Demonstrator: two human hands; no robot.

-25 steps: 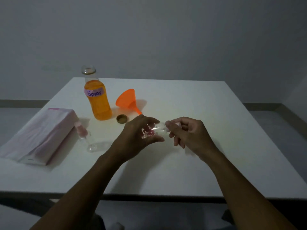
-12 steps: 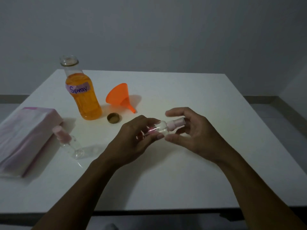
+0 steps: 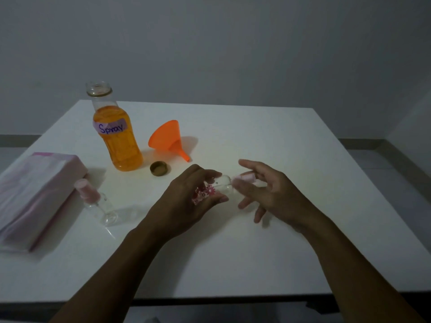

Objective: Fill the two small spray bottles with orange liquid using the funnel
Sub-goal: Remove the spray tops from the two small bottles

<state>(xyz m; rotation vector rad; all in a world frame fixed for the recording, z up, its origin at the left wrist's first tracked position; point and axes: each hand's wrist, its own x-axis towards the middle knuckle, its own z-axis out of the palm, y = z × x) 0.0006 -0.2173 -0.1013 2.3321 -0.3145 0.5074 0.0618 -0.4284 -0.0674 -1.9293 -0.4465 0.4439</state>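
Right hand (image 3: pixel 275 194) looser; bottle (image 3: pixel 222 183) sideways, cap-right

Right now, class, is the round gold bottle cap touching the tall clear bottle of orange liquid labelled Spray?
Apart. The head view shows a strip of white table between the gold cap and the orange-liquid bottle.

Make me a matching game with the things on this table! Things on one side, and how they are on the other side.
Things:
1. funnel
2. big Spray bottle
3. gold cap
4. flowery little bottle

How they are:
A. held in the left hand
B. lying on its side
C. standing up with no lid
D. lying open side up

Pairs: 1-B, 2-C, 3-D, 4-A
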